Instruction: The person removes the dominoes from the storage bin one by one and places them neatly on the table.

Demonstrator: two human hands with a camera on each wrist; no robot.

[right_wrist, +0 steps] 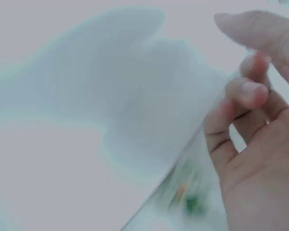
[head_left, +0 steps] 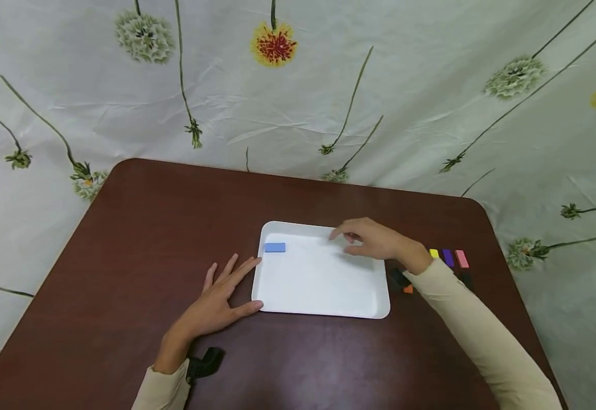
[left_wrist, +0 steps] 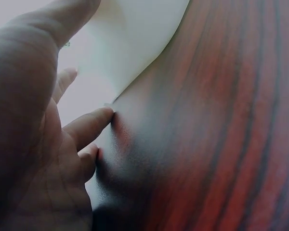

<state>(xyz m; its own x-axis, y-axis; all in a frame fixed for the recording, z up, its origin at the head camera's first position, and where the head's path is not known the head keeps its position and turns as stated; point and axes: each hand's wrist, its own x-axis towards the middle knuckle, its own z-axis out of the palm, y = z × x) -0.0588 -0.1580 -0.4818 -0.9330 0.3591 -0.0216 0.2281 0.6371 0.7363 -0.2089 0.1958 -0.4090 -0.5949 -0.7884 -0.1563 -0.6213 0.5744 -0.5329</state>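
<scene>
A shallow white tray [head_left: 318,287] lies on the dark brown table. One blue block [head_left: 275,247] sits inside it, near the upper left corner. At the tray's left side my left hand [head_left: 216,304] is spread, with thumb and index finger touching the rim. The left wrist view shows that hand [left_wrist: 33,120] with its fingers extended over the wood. My right hand [head_left: 375,240] hovers over the tray's upper right part, fingers loosely bent. Nothing shows between the fingers of this hand [right_wrist: 260,134] in the right wrist view, where its shadow falls on the tray.
Right of the tray, partly behind the right forearm, lie a yellow block [head_left: 433,253], a purple block [head_left: 448,257], a pink block [head_left: 462,259] and an orange block [head_left: 408,289]. A flower-printed cloth [head_left: 298,114] hangs behind the table [head_left: 190,210].
</scene>
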